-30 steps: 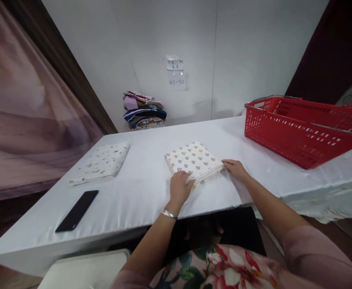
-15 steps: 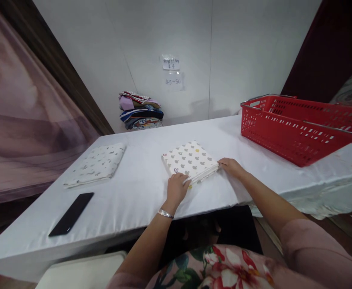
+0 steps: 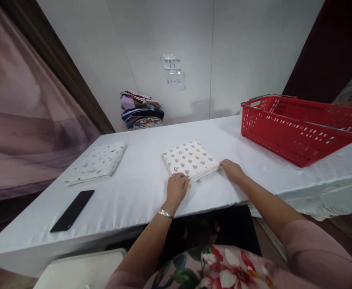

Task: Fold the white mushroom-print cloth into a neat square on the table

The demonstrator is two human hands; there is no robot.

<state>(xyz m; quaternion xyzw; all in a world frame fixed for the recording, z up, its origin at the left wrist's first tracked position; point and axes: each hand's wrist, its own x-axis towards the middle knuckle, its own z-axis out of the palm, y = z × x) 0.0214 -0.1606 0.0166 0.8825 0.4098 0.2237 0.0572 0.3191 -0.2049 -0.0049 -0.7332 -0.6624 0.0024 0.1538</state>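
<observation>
A white cloth with grey printed shapes (image 3: 191, 158), folded into a thick square, lies on the white-covered table (image 3: 140, 188) in front of me. At its near left corner my left hand (image 3: 177, 188) has its fingers closed on the edge. My right hand (image 3: 232, 170) pinches the right corner between thumb and fingers. Farther left rests a second folded white cloth (image 3: 99, 162) with small grey prints. A black phone-like slab (image 3: 73, 210) lies nearer the table's front left edge.
On the right of the table stands a red plastic basket (image 3: 296, 136) with metal handles. Against the wall sits a stack of folded fabrics (image 3: 142, 110), with paper signs (image 3: 173, 80) taped above. A pink curtain (image 3: 22, 104) hangs at the left.
Both hands keep their grip on the folded cloth's near corners. My right hand has shifted very slightly to the right; the view itself has moved a little.
</observation>
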